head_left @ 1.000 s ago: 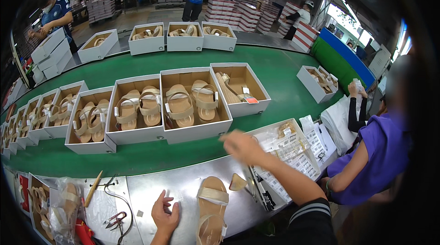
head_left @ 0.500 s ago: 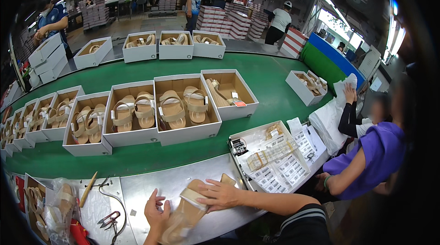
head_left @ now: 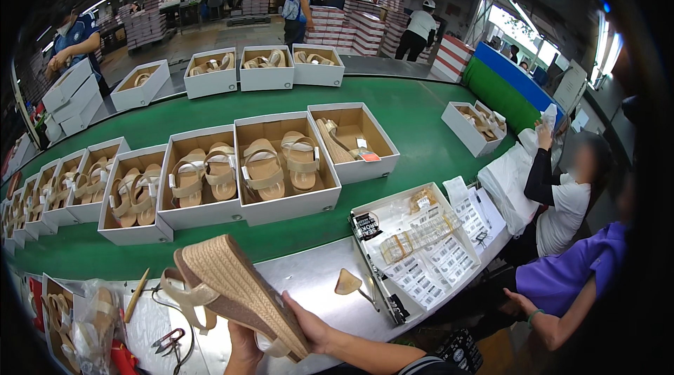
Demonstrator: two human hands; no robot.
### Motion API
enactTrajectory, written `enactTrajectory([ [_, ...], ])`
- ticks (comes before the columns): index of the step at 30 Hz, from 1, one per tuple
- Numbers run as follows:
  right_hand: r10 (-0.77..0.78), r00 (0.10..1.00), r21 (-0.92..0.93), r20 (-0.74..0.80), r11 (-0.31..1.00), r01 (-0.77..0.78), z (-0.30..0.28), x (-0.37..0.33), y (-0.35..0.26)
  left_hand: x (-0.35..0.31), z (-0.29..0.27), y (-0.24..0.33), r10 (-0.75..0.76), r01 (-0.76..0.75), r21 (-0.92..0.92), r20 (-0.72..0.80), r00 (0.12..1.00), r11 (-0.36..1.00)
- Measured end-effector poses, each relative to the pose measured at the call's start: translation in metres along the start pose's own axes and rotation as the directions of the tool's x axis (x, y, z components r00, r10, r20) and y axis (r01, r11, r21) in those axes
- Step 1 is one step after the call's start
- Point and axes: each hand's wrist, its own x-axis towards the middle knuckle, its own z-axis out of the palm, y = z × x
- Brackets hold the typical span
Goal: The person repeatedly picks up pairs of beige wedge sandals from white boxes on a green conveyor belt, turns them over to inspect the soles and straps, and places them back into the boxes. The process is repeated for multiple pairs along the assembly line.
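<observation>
A beige wedge sandal [head_left: 235,284] with a woven rope-look sole is raised above the metal work surface, tilted on its side. My left hand [head_left: 243,345] grips it from below near the straps, its fingers partly hidden. On the other side, my right hand [head_left: 312,326] is closed against the sole. Just right of them, a small tan-topped tool [head_left: 347,282] lies on the metal. To the left are red-handled thread snips [head_left: 168,340], a pointed wooden stick [head_left: 136,295] and a plastic-wrapped sandal [head_left: 103,312].
Open white shoeboxes [head_left: 288,196] with sandals line the green belt [head_left: 393,119]; one box [head_left: 382,168] holds a single sandal with an orange tag. A shallow tray [head_left: 358,252] of label sheets stands at right, near two co-workers [head_left: 572,270]. More boxes [head_left: 267,83] stand across the belt.
The sandal has been lifted off the metal and turned so its woven side shows. Both hands have shifted their grip on it, uncovering the small tool. The co-workers at right have moved.
</observation>
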Motion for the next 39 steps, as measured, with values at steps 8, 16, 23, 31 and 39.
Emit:
enactTrajectory([
  [8, -0.656, 0.732, -0.534, 0.182, 0.559, 0.634, -0.046, -0.032, 0.009, 0.038, 0.042, 0.003, 0.063, -0.069, 0.044, 0.12, 0.991, 0.997],
  [16, -0.88, 0.474, -0.528, -0.039, 0.421, 0.738, -0.073, -0.025, -0.13, 0.082, 0.103, 0.005, 0.13, -0.151, 0.205, 0.112, 0.985, 0.967],
  [23, -0.999, -0.022, -0.997, -0.032, 0.03, 0.076, -0.164, -0.005, -0.362, 0.076, -0.048, -0.045, 0.395, -0.194, 0.848, -0.02, 0.918, 0.493],
  [31, -0.969, 0.211, -0.824, -0.128, -0.015, -0.567, -0.208, 0.069, -0.403, 0.079, -0.035, -0.04, 0.471, -0.246, 0.917, 0.075, 0.879, 0.313],
  [39, -0.927, -0.154, -0.938, -0.343, 0.346, 0.012, -0.199, 0.067, -0.345, 0.079, -0.03, -0.034, 0.499, -0.286, 0.927, 0.134, 0.856, 0.243],
])
